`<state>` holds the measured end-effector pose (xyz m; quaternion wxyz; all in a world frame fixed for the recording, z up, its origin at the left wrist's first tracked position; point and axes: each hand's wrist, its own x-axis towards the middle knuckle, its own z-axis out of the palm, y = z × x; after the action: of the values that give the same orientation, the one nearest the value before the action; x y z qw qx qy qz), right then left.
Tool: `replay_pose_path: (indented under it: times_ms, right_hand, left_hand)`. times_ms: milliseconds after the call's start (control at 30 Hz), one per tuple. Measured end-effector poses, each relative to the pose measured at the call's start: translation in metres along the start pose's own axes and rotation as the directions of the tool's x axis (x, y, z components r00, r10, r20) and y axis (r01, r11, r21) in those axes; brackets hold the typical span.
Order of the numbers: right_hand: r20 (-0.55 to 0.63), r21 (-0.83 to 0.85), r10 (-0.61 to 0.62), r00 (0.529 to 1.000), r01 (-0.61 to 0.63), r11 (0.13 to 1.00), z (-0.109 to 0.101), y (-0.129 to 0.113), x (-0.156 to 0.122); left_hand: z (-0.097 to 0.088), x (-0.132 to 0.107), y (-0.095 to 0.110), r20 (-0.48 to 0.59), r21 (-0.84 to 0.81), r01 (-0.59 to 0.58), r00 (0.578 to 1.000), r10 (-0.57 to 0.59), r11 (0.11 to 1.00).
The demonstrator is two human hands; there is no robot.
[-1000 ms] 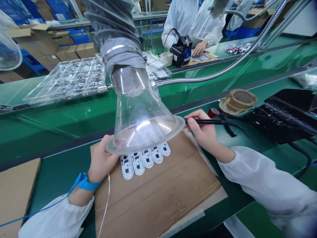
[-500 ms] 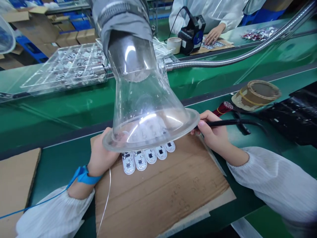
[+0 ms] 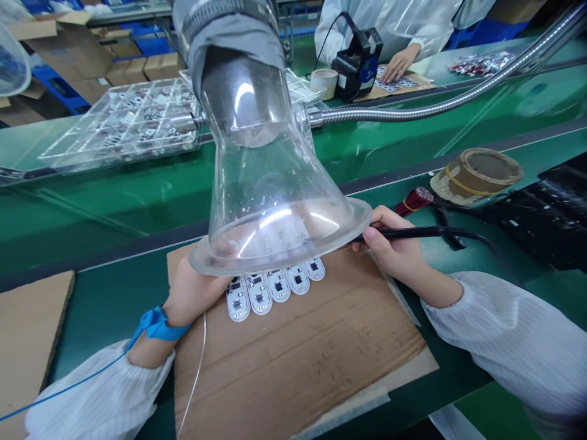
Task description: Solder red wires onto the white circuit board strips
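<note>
Several small white circuit boards [image 3: 260, 294] with rounded ends lie in a row on a cardboard sheet [image 3: 293, 366]. Over their far ends hangs a clear fume-extraction hood [image 3: 275, 201], which blurs what is behind it. My left hand [image 3: 199, 290], with a blue strap at the wrist, is closed at the leftmost board; a thin silvery solder wire [image 3: 198, 373] trails from beneath it. Its fingertips are partly hidden by the hood. At the hood's right rim, my right hand [image 3: 394, 244] grips a black soldering iron [image 3: 367, 236] whose tip I cannot make out.
A metal gooseneck [image 3: 389, 115] crosses behind the hood. At right are a cardboard tube [image 3: 479, 174], a bundle of red wires [image 3: 415, 200] and a black item [image 3: 541, 214]. Clear trays [image 3: 123, 122] of parts stand beyond the green divider, near a co-worker's hand [image 3: 400, 63].
My left hand has shifted slightly right, closer to the leftmost board. My right hand stays almost in place with the soldering iron.
</note>
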<state>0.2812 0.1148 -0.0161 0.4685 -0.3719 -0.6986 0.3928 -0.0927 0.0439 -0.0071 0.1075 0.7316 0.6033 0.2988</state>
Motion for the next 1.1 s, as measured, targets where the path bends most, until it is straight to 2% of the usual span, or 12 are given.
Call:
replay_pose_path:
  times_ms: [200,367,567,833,1100]
  right_hand:
    - [-0.009,-0.024,-0.024,1.000,0.024,0.999,-0.001,-0.004,0.001]
    - [-0.093,0.027,-0.028,0.995,0.030,0.999,0.001,-0.011,0.003]
    - [0.004,0.062,-0.060,0.998,0.060,0.996,0.005,-0.008,0.001]
    - [0.058,0.032,-0.081,0.995,0.079,0.996,0.006,-0.009,0.002]
    - [0.088,-0.090,-0.123,0.989,0.131,0.987,0.003,-0.015,0.003]
  left_hand:
    - [0.001,0.000,0.002,-0.040,-0.016,-0.016,0.999,0.016,1.000]
    - [0.000,-0.001,0.003,-0.102,-0.044,-0.020,0.995,0.015,0.999]
    - [0.000,0.000,0.002,-0.119,-0.043,-0.055,0.992,0.050,0.998]
    - [0.004,-0.002,-0.004,-0.136,-0.013,-0.100,0.986,0.097,0.995]
    - [0.005,-0.001,-0.003,-0.084,-0.002,-0.163,0.983,0.162,0.987]
